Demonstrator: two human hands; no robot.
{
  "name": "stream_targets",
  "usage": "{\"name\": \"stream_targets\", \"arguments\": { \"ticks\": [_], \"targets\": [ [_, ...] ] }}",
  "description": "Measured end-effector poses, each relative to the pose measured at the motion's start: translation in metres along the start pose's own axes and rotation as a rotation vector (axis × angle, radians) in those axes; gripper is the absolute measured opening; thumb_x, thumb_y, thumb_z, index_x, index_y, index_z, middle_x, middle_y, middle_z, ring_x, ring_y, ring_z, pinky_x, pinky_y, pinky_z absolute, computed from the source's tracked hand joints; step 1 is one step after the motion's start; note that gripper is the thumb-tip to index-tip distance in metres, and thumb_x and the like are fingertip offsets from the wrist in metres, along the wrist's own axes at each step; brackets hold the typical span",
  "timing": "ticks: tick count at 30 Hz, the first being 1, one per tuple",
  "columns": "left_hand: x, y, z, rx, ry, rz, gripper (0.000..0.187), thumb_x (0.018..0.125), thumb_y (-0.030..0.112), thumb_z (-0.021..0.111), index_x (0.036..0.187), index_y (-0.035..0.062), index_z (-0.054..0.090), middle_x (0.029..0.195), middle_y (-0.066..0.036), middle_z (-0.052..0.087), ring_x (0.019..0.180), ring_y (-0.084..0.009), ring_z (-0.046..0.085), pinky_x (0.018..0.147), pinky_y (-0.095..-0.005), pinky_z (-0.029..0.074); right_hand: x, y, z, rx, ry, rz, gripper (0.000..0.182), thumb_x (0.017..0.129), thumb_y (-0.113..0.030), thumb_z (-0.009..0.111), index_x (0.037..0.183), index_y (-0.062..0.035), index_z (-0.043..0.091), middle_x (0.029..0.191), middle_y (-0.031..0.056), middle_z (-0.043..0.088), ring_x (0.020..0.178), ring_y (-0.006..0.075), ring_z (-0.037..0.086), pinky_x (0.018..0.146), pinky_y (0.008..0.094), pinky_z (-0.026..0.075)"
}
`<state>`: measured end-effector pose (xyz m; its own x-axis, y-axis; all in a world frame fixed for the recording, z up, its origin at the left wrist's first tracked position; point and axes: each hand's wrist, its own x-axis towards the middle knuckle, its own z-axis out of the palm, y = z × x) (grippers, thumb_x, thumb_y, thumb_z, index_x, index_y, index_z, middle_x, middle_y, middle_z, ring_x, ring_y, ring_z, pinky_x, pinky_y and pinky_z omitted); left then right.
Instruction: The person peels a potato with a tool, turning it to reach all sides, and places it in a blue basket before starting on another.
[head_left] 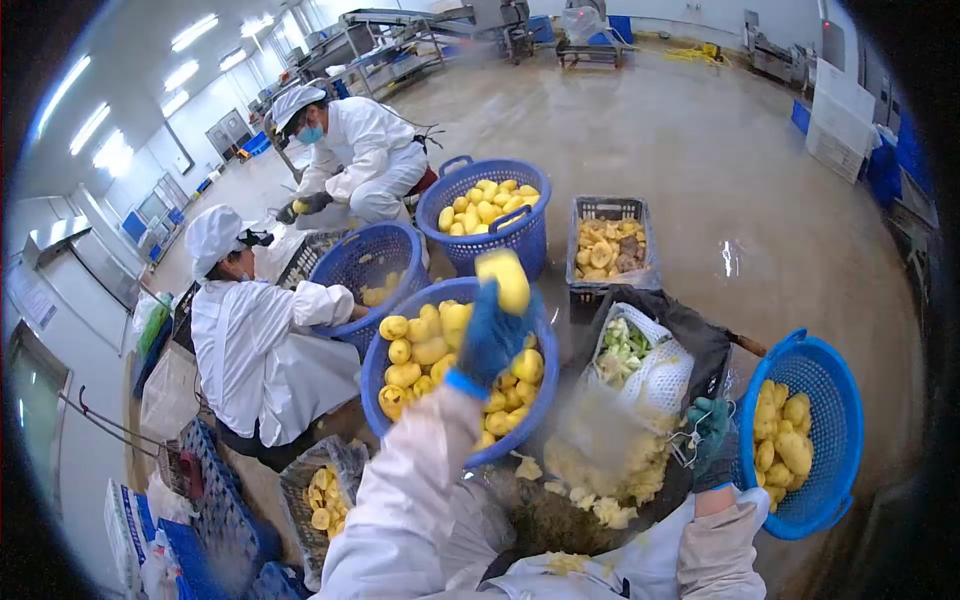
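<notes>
My left hand (490, 338), in a blue glove, is raised over a blue basket (375, 385) and closed around a peeled yellow potato (503, 280). Beneath it, several peeled potatoes (403, 374) fill that basket. My right hand (712, 438), in a dark teal glove, grips a thin wire-framed metal tool that looks like a peeler (684, 448). It is beside a heap of pale peelings (620, 480) and a white foam net (662, 378). Right of that hand, a tilted blue basket (825, 385) contains brownish-yellow potatoes (783, 440).
Two people in white, one crouching (352, 150) and one seated (255, 340), work at the left. Another potato basket (482, 245) and a crate of yellow-brown pieces (610, 245) stand ahead. A crate of cut pieces (325, 500) sits lower left. The floor (720, 150) looks wet.
</notes>
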<state>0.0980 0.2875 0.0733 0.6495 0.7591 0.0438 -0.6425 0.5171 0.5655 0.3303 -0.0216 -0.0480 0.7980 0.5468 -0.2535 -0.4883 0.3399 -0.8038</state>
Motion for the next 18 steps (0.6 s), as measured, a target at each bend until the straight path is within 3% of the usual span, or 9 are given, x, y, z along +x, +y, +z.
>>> {"name": "stream_targets", "arguments": {
  "ticks": [1, 3, 4, 6, 9, 11, 12, 15, 18],
  "targets": [
    [0.028, 0.024, 0.006, 0.057, -0.160, 0.071, 0.034, 0.097, 0.035, 0.049, 0.116, 0.0067, 0.054, 0.103, -0.008, 0.061, 0.093, -0.0209, 0.060, 0.090, -0.0352, 0.049, -0.003, -0.003, 0.011, -0.084, 0.044, -0.040, 0.035, 0.092, -0.039, 0.058, 0.096, -0.0042, 0.059, 0.077, 0.0058, 0.063, 0.069, 0.0177, 0.061, 0.062, 0.0288, 0.050],
    [0.057, 0.054, -0.018, 0.238, -0.014, 0.041, 0.027, 0.097, 0.029, 0.050, 0.113, 0.0084, 0.054, 0.096, -0.008, 0.060, 0.088, -0.0199, 0.059, 0.086, -0.0359, 0.050, -0.003, -0.006, 0.015, -0.115, 0.014, -0.033, 0.036, 0.092, -0.040, 0.058, 0.095, -0.0040, 0.059, 0.078, 0.0053, 0.063, 0.070, 0.0164, 0.061, 0.062, 0.0275, 0.049],
    [0.066, 0.067, -0.042, 0.713, -0.137, 0.191, 0.029, 0.094, 0.026, 0.054, 0.115, 0.0061, 0.054, 0.105, -0.010, 0.059, 0.093, -0.0235, 0.060, 0.087, -0.0370, 0.049, -0.005, -0.005, 0.015, -0.132, 0.000, -0.019, 0.037, 0.092, -0.041, 0.058, 0.095, -0.0039, 0.060, 0.079, 0.0050, 0.063, 0.070, 0.0158, 0.061, 0.062, 0.0269, 0.049],
    [0.049, 0.094, -0.060, 2.098, -0.131, 0.525, 0.040, 0.086, 0.020, 0.064, 0.120, 0.0016, 0.052, 0.112, -0.016, 0.058, 0.100, -0.0292, 0.060, 0.089, -0.0364, 0.048, -0.011, -0.010, 0.017, -0.141, 0.011, 0.071, 0.037, 0.092, -0.041, 0.058, 0.094, -0.0038, 0.060, 0.079, 0.0047, 0.063, 0.071, 0.0152, 0.060, 0.062, 0.0260, 0.048],
    [0.016, 0.077, -0.153, 1.796, 0.037, 0.370, 0.050, 0.079, 0.019, 0.070, 0.122, 0.0017, 0.052, 0.114, -0.017, 0.058, 0.101, -0.0309, 0.060, 0.090, -0.0355, 0.048, -0.010, -0.004, 0.013, -0.152, -0.031, 0.111, 0.037, 0.092, -0.041, 0.058, 0.093, -0.0041, 0.060, 0.079, 0.0039, 0.063, 0.070, 0.0139, 0.059, 0.063, 0.0249, 0.047],
    [-0.016, 0.066, -0.187, 1.996, -0.118, 0.012, 0.059, 0.073, 0.026, 0.072, 0.124, 0.0046, 0.052, 0.118, -0.017, 0.059, 0.104, -0.0305, 0.059, 0.092, -0.0379, 0.046, -0.010, 0.002, 0.010, -0.157, -0.080, 0.109, 0.036, 0.093, -0.041, 0.057, 0.093, -0.0044, 0.061, 0.079, 0.0033, 0.062, 0.069, 0.0130, 0.058, 0.063, 0.0243, 0.047],
    [-0.029, 0.052, -0.197, 2.127, -0.159, -0.032, 0.064, 0.071, 0.028, 0.073, 0.127, 0.0063, 0.051, 0.115, -0.018, 0.060, 0.104, -0.0339, 0.057, 0.092, -0.0409, 0.046, -0.017, -0.003, 0.023, -0.193, -0.025, 0.109, 0.034, 0.094, -0.039, 0.056, 0.094, -0.0055, 0.061, 0.079, 0.0023, 0.062, 0.067, 0.0119, 0.057, 0.063, 0.0242, 0.046],
    [-0.048, 0.006, -0.195, 2.544, -0.258, -0.173, 0.077, 0.067, 0.029, 0.073, 0.135, 0.0101, 0.043, 0.114, -0.018, 0.059, 0.106, -0.0359, 0.056, 0.093, -0.0462, 0.044, -0.019, -0.004, 0.032, -0.265, -0.056, 0.100, 0.031, 0.094, -0.038, 0.055, 0.094, -0.0071, 0.060, 0.078, 0.0011, 0.061, 0.066, 0.0113, 0.056, 0.062, 0.0235, 0.045],
    [-0.043, -0.005, -0.173, 2.478, 0.018, -0.349, 0.075, 0.068, 0.030, 0.073, 0.135, 0.0120, 0.043, 0.116, -0.018, 0.057, 0.108, -0.0346, 0.055, 0.095, -0.0450, 0.043, -0.012, 0.002, 0.026, -0.222, -0.018, 0.093, 0.028, 0.095, -0.034, 0.055, 0.094, -0.0061, 0.059, 0.082, 0.0050, 0.064, 0.067, 0.0146, 0.060, 0.062, 0.0267, 0.047]
  ]
}}
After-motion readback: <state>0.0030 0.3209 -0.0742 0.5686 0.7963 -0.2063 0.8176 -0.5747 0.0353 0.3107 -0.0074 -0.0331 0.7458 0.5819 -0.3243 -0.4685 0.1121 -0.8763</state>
